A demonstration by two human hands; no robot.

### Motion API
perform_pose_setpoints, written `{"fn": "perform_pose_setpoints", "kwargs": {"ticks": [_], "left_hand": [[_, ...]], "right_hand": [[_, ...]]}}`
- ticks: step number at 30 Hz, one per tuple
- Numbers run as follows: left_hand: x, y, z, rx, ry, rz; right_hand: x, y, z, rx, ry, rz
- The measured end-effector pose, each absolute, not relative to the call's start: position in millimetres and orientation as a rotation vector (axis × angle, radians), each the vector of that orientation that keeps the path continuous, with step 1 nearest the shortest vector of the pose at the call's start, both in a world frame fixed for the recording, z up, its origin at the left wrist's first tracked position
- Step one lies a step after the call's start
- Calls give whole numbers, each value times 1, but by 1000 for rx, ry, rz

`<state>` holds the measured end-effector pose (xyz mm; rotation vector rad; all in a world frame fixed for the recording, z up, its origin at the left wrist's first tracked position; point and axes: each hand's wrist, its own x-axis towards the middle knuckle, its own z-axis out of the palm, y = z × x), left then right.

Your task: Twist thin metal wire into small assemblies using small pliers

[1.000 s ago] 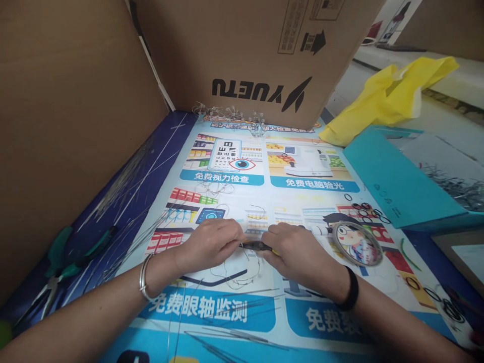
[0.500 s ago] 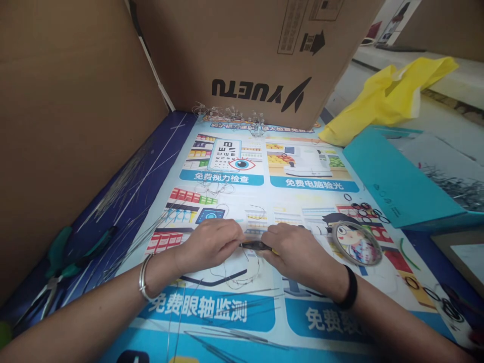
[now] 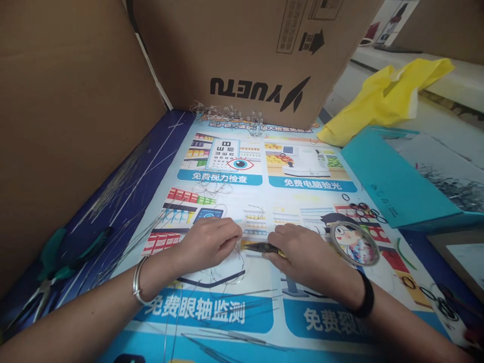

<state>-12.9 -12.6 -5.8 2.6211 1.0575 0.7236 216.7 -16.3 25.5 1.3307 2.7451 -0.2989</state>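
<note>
My right hand (image 3: pixel 298 252) is closed round a pair of needle-nose pliers (image 3: pixel 264 247) with yellow on the handles. The dark jaws point left toward my left hand (image 3: pixel 212 243), a small gap short of its fingertips. Those left fingers are pinched together on a thin wire (image 3: pixel 243 261) that curls down below them; most of what is inside the pinch is hidden. Under both hands lies a printed poster (image 3: pixel 257 282), with loose thin wires (image 3: pixel 242 292) scattered over it in front of me.
Green-handled pliers (image 3: pixel 49 272) and long straight wires (image 3: pixel 121 176) lie at the left. Cardboard (image 3: pixel 181 60) walls the back and left. To the right are a clear tape roll (image 3: pixel 333 237), black rings (image 3: pixel 407 282), a turquoise box (image 3: pixel 393 186) and yellow cloth (image 3: pixel 378 101).
My right hand and the pliers have drawn slightly right, so the jaws now stand apart from my left fingers. The left hand has barely moved.
</note>
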Motion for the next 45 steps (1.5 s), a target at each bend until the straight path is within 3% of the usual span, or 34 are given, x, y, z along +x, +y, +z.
{"fn": "perform_pose_setpoints", "kwargs": {"ticks": [13,18,32,38,45], "left_hand": [[-13,-12,-2,2529,1635,460],[-12,-10,0,2467,1576,371],[-31,4,14,1995,1023,252],[-28,2,11,1794,963,348],[-18,-3,8,1955,1021,507]], "right_hand": [[211,-21,25,1409,2759,-384],[203,-29,18,1309,2911,-385],[203,-38,14,1222,2938,134],[211,-35,21,1268,2859,201],[211,-30,23,1307,2890,231]]}}
